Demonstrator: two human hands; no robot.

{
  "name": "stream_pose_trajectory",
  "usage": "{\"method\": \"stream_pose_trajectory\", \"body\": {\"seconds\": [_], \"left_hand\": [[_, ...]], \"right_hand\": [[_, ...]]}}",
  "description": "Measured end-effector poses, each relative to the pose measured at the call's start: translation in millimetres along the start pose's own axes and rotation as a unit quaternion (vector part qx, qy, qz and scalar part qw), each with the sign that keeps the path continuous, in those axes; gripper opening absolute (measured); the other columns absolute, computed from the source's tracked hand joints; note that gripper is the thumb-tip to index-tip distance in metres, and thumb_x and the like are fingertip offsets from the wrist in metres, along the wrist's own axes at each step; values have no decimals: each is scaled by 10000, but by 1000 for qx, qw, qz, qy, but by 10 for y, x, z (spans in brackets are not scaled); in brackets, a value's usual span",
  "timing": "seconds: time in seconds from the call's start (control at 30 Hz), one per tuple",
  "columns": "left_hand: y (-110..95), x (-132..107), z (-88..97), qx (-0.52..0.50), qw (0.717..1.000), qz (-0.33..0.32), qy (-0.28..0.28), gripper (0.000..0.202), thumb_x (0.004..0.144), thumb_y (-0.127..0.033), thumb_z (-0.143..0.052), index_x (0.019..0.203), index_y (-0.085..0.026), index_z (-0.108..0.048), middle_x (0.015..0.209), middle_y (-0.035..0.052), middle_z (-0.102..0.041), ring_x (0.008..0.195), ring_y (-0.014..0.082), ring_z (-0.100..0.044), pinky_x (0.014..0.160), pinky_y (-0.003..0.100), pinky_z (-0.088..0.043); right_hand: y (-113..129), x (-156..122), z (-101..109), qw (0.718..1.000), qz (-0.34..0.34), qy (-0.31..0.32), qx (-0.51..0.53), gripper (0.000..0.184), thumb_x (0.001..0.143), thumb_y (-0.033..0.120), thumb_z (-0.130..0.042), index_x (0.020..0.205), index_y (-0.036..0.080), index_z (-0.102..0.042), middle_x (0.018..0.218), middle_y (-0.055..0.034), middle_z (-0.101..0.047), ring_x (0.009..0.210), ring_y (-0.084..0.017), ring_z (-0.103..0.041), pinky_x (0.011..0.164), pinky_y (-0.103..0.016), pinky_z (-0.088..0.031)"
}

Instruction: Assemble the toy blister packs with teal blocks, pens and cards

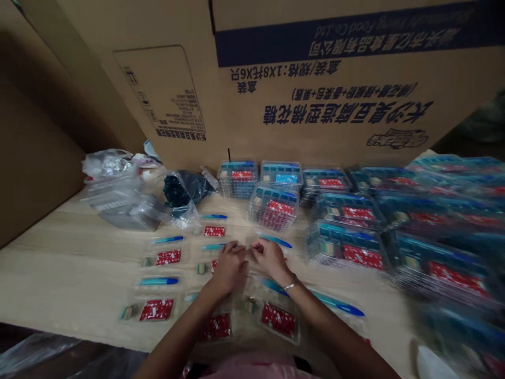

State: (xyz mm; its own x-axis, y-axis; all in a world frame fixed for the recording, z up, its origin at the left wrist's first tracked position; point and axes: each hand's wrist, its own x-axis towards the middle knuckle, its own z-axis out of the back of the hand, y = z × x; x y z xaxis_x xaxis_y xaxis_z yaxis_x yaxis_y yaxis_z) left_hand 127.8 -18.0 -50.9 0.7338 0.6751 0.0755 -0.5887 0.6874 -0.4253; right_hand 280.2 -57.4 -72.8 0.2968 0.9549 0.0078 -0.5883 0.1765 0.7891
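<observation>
My left hand (229,267) and my right hand (269,258) meet at the middle of a wooden table (67,273), fingers curled and pinched together over a clear plastic tray (252,247). What they pinch is too small to make out. Around them lie open clear trays, each holding a blue pen (158,281) and a red patterned packet (157,309). Another blue pen (276,240) lies just beyond my right hand. A tray with a red packet (278,319) rests under my right forearm.
Stacks of filled clear packs (357,231) crowd the right side and back of the table. A large printed cardboard box (315,79) stands behind. Plastic bags (118,195) and a dark bag (185,189) lie at the back left. The table's near edge runs along the bottom.
</observation>
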Motion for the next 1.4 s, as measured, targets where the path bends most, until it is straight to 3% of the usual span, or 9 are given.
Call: {"method": "stream_pose_trajectory", "body": {"seconds": [0.27,0.47,0.57,0.7,0.83,0.97,1.07,1.27,1.4], "left_hand": [[-157,11,33,103,991,-22,80,234,857,-190,-497,1023,-147,-656,1121,116,-650,1207,297,-462,1007,478,-342],[-153,-22,8,71,994,-18,77,213,824,-229,-546,983,-146,-661,1084,108,-653,1154,281,-492,986,454,-381],[-85,-142,41,46,997,-23,63,313,796,-278,-593,1081,-150,-627,1226,116,-600,1185,276,-479,985,443,-401],[209,-568,259,44,996,44,-71,396,796,-288,-603,1176,-177,-578,1287,112,-569,1208,266,-475,997,450,-406],[658,-1297,503,122,951,190,-213,265,836,-271,-540,1071,-180,-624,1173,121,-637,1115,269,-545,947,461,-441],[978,-1905,527,201,901,322,-208,439,849,-377,-507,1217,-143,-556,1316,172,-538,1209,337,-474,974,528,-392],[1116,-2088,496,204,898,354,-162,535,861,-437,-463,1316,-157,-472,1395,179,-460,1265,355,-420,994,574,-346],[1093,-2002,489,195,915,295,-194,558,875,-450,-420,1348,-155,-417,1422,217,-405,1301,384,-362,995,614,-284],[755,-1888,288,170,974,91,-119,578,821,-475,-513,1333,-216,-445,1422,152,-436,1302,334,-385,1065,543,-224]], "right_hand": [[154,-72,11,959,54,32,-278,198,834,138,-499,733,178,-665,849,-95,-649,837,-220,-591,708,-288,-406],[84,-29,-16,957,41,49,-284,150,842,116,-483,815,166,-622,829,-61,-648,776,-185,-604,658,-266,-386],[-28,-57,-61,952,71,40,-294,186,866,152,-452,761,174,-604,801,-64,-632,760,-198,-601,665,-283,-397],[-199,-78,-106,951,139,13,-276,222,879,227,-424,730,185,-583,741,-61,-601,720,-214,-589,649,-307,-422],[-266,-196,-22,951,218,-13,-219,287,922,333,-364,842,192,-601,825,-70,-622,766,-211,-596,691,-322,-458],[-326,-564,187,930,291,-55,-217,345,927,424,-373,1080,192,-577,1078,-102,-622,1011,-240,-574,880,-376,-441],[-468,-963,353,914,294,-63,-271,478,886,489,-408,1256,196,-488,1270,-138,-543,1176,-304,-495,948,-459,-396],[-867,-1720,668,917,154,-97,-355,565,862,560,-345,1317,236,-431,1374,-160,-455,1296,-375,-368,956,-583,-340],[-1017,-1932,742,916,74,-103,-380,603,875,584,-304,1328,206,-428,1399,-179,-417,1313,-384,-328,936,-591,-351]]}}
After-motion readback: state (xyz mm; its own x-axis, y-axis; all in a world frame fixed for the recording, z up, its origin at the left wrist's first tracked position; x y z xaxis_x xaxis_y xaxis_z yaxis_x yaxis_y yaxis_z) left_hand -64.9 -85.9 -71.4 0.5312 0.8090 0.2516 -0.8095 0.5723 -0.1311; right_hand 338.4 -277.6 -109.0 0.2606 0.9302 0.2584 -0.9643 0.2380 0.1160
